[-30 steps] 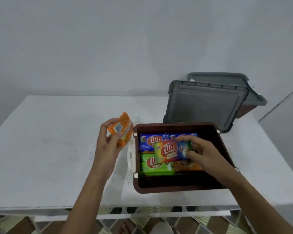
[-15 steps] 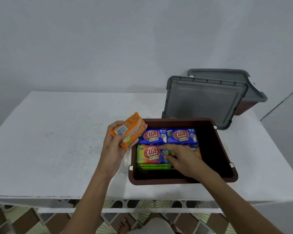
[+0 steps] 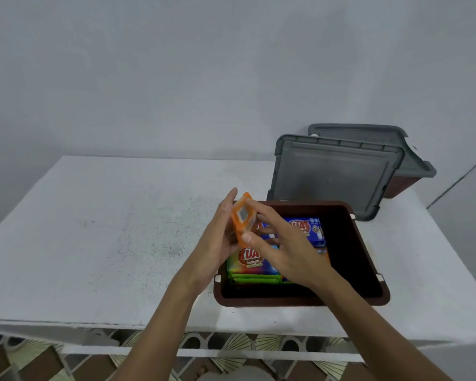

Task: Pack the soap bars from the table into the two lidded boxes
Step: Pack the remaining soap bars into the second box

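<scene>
An open brown box (image 3: pixel 368 294) sits near the table's front edge, holding several wrapped soap bars: a blue one (image 3: pixel 307 229) at the back, a rainbow one (image 3: pixel 249 261) on green ones in front. Above the box's left rim, an orange soap bar (image 3: pixel 242 220) stands on edge between both hands. My left hand (image 3: pixel 217 243) grips it from the left, and my right hand (image 3: pixel 278 243) pinches it from the right with thumb and fingers. The box's grey lid (image 3: pixel 333 174) leans upright behind it. A second brown box (image 3: pixel 401 185) with a grey lid on stands at the back right.
The white table (image 3: pixel 107 243) stretches bare to the left of the box. Its front edge runs just below the box, with patterned floor tiles (image 3: pixel 231 345) underneath. A grey wall rises right behind the table.
My right hand left the rainbow bar lying in the box and rose to the orange bar. My left hand carried the orange bar right, over the box's left rim.
</scene>
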### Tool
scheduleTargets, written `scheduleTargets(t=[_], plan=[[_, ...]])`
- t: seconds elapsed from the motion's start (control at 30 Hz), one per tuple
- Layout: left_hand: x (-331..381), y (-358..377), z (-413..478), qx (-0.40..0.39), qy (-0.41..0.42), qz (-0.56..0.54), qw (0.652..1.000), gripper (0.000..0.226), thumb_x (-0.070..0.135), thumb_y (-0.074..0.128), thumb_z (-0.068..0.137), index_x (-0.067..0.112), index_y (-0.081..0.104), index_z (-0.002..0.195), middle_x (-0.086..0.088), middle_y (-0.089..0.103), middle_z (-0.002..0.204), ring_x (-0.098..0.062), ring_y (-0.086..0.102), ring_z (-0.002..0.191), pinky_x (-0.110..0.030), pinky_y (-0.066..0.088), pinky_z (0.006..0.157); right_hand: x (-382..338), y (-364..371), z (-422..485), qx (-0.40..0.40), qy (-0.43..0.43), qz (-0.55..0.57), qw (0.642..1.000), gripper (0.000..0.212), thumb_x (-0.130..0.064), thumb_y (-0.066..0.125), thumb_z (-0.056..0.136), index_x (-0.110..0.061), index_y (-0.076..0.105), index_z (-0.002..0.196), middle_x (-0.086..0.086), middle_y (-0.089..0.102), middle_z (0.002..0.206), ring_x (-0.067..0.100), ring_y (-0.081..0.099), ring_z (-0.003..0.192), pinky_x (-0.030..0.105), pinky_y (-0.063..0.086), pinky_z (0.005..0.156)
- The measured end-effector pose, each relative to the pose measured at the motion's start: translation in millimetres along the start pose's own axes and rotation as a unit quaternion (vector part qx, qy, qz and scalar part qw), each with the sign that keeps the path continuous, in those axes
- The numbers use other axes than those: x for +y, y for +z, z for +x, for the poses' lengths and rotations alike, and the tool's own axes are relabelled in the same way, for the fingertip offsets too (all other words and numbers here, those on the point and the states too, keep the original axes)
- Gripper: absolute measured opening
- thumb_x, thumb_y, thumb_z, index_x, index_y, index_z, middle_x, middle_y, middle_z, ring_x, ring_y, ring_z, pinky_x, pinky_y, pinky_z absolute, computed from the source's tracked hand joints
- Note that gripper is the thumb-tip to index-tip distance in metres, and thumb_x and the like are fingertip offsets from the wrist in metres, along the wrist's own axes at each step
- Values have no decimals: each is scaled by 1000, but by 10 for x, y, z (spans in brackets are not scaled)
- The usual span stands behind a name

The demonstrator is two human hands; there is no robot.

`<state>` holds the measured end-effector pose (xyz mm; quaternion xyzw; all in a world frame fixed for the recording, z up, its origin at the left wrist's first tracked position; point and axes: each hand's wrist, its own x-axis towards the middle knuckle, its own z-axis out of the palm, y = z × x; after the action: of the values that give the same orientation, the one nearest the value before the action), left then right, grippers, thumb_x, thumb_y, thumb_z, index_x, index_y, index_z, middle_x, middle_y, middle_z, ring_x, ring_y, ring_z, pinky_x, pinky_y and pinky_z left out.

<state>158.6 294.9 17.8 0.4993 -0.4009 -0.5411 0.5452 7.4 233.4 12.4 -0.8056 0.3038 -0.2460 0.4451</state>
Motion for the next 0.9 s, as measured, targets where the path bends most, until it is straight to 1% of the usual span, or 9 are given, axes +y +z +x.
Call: scheduleTargets(t=[0.1,0.2,0.27,0.33,0.47,0.6,0.73,0.83,0.9], plan=[[50,42,-5,-76,-11,-4,997,95,89,42,65,52,13,148,6,42,150,-13,48,132,-37,40,110,-21,-49,-16,27,20,40,999,64,-40,62,89,-47,29,144,-20,59,124,0,58,116,19,54,88],[89,8,23,-96,-22,-20,995,108,96,45,51,55,14,146,6,42,149,-15,48,132,-35,38,111,-18,-165,-74,51,38,67,996,53,-27,56,96,-42,34,142,-9,62,116,12,66,106,31,60,84],[122,-38,66,-71,-24,6,997,96,96,42,52,57,29,139,8,50,142,-15,56,124,-34,44,106,-15,-285,-130,96,43,86,991,44,-19,51,99,-35,40,139,-3,63,114,19,69,99,36,61,77],[118,-95,97,-22,-10,73,997,77,91,35,63,52,41,130,11,56,136,-9,63,114,-25,52,94,8,-420,-197,138,74,135,978,37,-16,51,98,-31,46,132,-1,65,114,16,71,98,31,61,71],[-19,-174,105,40,29,200,979,43,59,31,90,40,51,124,17,61,120,14,59,101,-3,47,70,143,-673,-352,149,113,100,977,24,-21,52,97,-29,54,120,-2,68,113,14,72,95,34,62,70],[-205,-197,148,71,23,248,966,37,50,43,88,36,53,121,21,59,110,14,59,95,-9,51,64,280,-921,-534,115,127,3,985,19,-20,50,97,-28,63,108,-7,67,109,11,70,93,27,61,67],[-422,-193,220,89,48,328,939,47,53,48,85,30,56,125,13,54,129,-1,54,113,-25,56,83,400,-1045,-642,56,188,19,980,20,-23,55,94,-25,66,111,-2,67,109,22,68,70,27,58,60],[-513,-185,244,102,69,374,919,51,59,49,87,28,57,127,10,50,136,-2,47,119,-29,53,90,554,-914,-626,-6,237,56,970,25,-18,60,92,-24,66,116,-2,60,121,19,69,90,28,59,67],[-534,-177,251,103,79,387,913,51,58,49,86,28,57,127,9,50,137,2,46,116,-22,49,87,686,-795,-588,-20,253,-21,967,29,-19,58,95,-27,63,123,-4,54,131,16,62,107,29,60,76]])
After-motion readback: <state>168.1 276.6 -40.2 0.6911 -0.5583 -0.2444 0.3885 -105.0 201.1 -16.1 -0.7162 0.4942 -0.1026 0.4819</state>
